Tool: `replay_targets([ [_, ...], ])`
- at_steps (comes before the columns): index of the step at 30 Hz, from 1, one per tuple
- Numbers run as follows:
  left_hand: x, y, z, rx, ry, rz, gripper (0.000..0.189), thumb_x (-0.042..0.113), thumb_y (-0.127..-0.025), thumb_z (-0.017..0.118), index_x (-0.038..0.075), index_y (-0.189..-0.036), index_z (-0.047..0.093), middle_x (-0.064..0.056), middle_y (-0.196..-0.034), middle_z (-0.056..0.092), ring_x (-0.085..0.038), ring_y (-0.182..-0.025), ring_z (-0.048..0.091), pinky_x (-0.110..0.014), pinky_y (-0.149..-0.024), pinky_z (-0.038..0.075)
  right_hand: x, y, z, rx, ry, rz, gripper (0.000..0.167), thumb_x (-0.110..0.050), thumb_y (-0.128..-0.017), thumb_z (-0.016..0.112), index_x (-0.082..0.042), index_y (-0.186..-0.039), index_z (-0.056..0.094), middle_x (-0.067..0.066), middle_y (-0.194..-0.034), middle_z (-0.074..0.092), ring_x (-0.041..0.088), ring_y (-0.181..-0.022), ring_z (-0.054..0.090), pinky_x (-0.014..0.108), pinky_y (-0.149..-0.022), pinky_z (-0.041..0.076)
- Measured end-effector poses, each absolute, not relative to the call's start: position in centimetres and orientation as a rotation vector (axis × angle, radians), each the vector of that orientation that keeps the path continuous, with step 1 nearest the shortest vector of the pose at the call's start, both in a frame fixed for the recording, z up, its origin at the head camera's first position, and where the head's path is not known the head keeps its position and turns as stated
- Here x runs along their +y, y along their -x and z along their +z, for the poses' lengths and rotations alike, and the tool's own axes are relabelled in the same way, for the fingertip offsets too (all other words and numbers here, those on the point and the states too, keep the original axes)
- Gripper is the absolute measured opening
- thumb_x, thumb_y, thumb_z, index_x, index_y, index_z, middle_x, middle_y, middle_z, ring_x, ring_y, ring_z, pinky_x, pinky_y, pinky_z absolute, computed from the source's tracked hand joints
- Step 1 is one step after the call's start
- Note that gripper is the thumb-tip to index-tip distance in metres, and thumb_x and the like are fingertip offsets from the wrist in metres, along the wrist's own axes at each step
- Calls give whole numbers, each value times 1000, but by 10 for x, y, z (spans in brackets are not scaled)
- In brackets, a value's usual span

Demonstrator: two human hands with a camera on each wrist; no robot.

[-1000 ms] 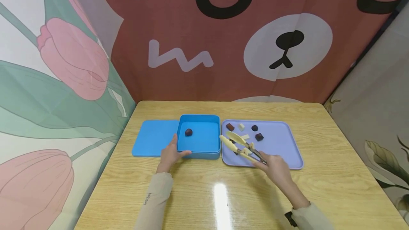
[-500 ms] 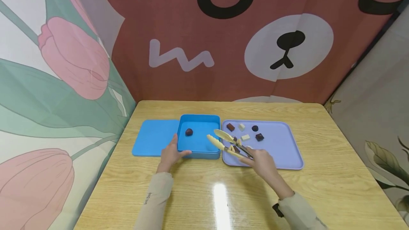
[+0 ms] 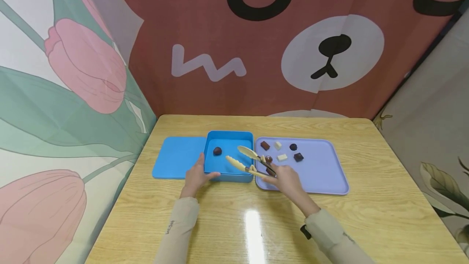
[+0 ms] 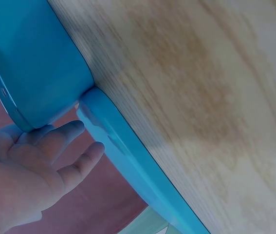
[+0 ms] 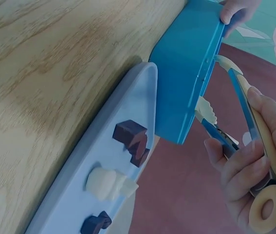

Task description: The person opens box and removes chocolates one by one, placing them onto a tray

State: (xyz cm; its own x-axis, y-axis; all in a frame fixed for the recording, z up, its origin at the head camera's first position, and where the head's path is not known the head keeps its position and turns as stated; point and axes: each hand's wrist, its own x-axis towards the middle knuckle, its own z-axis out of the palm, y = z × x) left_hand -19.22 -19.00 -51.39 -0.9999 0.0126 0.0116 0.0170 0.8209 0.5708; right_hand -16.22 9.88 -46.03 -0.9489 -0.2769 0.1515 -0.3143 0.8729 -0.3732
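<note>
At its near left corner my left hand (image 3: 194,179) holds a blue box (image 3: 238,178), thumb along the front wall and fingers along the left side. Inside the box lies one round dark chocolate (image 3: 218,151). My right hand (image 3: 287,180) grips metal tongs with cream tips (image 3: 247,152). The tong tips are apart over the right part of the box, with nothing seen between them. In the right wrist view, my fingers wrap round the tongs (image 5: 262,131). A lilac tray (image 3: 322,174) bears several brown, dark and white chocolates, partly hidden by the right hand and tongs.
Left of the box lies a flat blue lid (image 3: 176,158) on the wooden table (image 3: 220,223). The tray stands close beside the box's right wall. A printed cloth (image 3: 205,97) hangs behind the table.
My right hand has carried the tongs leftward from over the tray to over the box, the tips staying apart. The left hand stays at the box.
</note>
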Motion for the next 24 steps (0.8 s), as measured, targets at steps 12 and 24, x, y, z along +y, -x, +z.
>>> replay_targets([
  [12, -189, 191, -512, -2987, 17, -961, 102, 46, -70, 71, -4, -141, 17, -20, -141, 25, -37, -124, 32, -53, -94, 31, 82, 178, -464, -3039, -454, 541, 72, -44, -71, 71, 7, -119, 54, -1, -47, 37, 9, -42, 27, 21, -36, 22],
  [24, -189, 192, -513, -3001, 3, -958, 103, 45, -71, 72, -3, -141, 15, -20, -141, 25, -37, -124, 31, -54, -95, 30, 66, 192, -462, -3070, -424, 583, 62, -43, -66, 76, 5, -104, 62, 6, -64, 51, 13, -49, 40, 22, -37, 32],
])
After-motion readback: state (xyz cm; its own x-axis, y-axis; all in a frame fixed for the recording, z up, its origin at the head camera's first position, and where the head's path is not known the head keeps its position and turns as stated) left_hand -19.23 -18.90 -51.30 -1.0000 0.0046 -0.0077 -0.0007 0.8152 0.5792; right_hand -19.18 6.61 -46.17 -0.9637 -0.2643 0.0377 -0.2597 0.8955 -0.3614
